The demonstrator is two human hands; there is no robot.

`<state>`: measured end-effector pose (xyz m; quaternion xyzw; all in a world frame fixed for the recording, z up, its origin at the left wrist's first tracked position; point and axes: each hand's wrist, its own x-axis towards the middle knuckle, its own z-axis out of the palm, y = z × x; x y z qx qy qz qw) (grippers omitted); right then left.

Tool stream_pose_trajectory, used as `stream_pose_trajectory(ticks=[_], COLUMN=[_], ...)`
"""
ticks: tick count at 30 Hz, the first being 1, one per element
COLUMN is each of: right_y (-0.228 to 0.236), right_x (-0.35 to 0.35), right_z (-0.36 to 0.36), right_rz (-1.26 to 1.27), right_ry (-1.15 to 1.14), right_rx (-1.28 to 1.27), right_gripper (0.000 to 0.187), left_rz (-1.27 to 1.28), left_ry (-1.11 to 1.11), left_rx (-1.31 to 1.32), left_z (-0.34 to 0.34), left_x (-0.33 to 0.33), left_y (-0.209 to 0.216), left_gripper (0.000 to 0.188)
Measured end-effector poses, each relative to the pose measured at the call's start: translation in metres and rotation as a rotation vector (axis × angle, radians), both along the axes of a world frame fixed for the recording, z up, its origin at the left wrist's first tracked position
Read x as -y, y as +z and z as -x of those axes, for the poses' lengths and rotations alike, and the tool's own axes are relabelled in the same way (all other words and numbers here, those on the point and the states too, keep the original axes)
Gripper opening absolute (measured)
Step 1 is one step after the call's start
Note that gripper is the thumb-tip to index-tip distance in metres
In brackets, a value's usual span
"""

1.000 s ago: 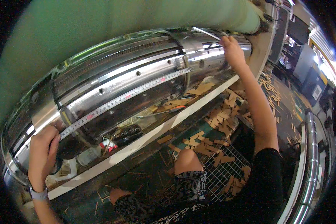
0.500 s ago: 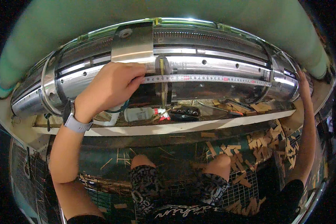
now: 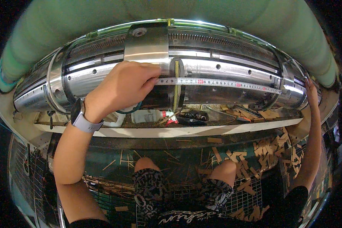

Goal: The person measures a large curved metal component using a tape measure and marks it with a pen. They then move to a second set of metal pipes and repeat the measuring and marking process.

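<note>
My left hand (image 3: 127,83), with a grey-strapped watch at the wrist, pinches a white measuring tape (image 3: 220,84) between thumb and fingers. From there the tape runs taut to the right along a shiny metal cylinder (image 3: 239,69) and over a dark round strip, as far as the right collar (image 3: 292,85). A broad metal plate (image 3: 146,53) wraps over the cylinder just above my left hand. At the cylinder's far right end, my right hand (image 3: 312,93) touches the metal. Its fingers are small and partly hidden, and I see no tape in them.
A large green roller (image 3: 201,9) spans the back. Below the cylinder a ledge (image 3: 216,129) carries a white bottle (image 3: 144,116), a black tray of small parts (image 3: 192,117) and thin wooden pieces (image 3: 250,114). Scattered wooden strips (image 3: 268,150) lie on the floor and grating.
The whole view has shifted slightly, so the cylinder and my left hand appear farther right. Both hands and the tape keep about the same places along the cylinder.
</note>
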<state>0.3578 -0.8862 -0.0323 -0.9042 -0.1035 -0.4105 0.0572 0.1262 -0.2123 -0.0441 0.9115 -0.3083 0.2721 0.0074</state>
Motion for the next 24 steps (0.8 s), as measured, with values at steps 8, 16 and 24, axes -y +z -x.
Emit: stream_pose_trajectory(ticks=[8, 16, 24], right_y=[-0.004, -0.005, -0.01], right_x=[-0.003, 0.001, -0.004], right_z=[0.002, 0.002, 0.002], right_rz=[0.041, 0.068, -0.03], right_ry=[-0.095, -0.013, -0.128], right_rx=[-0.009, 0.063, 0.063], right_gripper=[0.038, 0.036, 0.035], left_rz=[0.003, 0.007, -0.009], left_ry=[0.035, 0.03, 0.054], left_rx=[-0.028, -0.029, -0.049], left_z=[0.003, 0.003, 0.003], left_x=[0.002, 0.001, 0.001], left_y=[0.002, 0.003, 0.003], left_gripper=[0.011, 0.011, 0.011])
